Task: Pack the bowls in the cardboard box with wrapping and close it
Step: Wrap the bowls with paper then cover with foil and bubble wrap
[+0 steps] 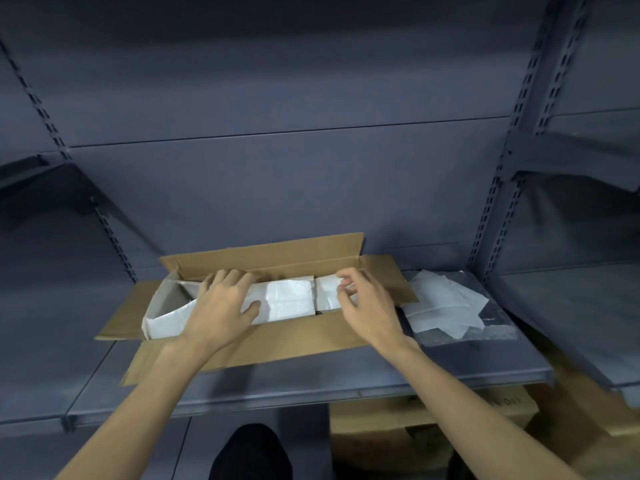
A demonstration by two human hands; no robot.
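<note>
At the far left a dark bracket [52,181] juts from the slotted upright of the grey shelving, and below it the grey shelf [311,379] runs across in front of me. On that shelf sits the long cardboard box [277,336], open, with its left end flap [121,317] lying flat outward, its near flap folded down over the shelf edge toward me and its far flap [263,256] standing up against the back panel. Inside, white wrapping [287,301] fills the box from the left end toward the right; at the left end it curls up along the box wall and leaves a shadowed hollow. I cannot see any bowl itself under the wrapping. My left hand [225,303] lies palm down on the wrapping left of the middle, its fingers spread and flat, the fingertips reaching the far wall of the box and the thumb stretched out to the right, pressing on the white sheet. Just past a dark gap in the wrapping, my right hand [367,303] hovers over the right part of the box, fingers curled and loosely apart, the fingertips [346,282] touching the top of the white bundle there; whether they actually pinch it I cannot tell. Right of the box, touching its right end flap, loose white sheets [443,303] lie heaped on the shelf over a piece of clear plastic wrap [485,332]. Under the shelf, lower right, stand brown cartons [433,420].
</note>
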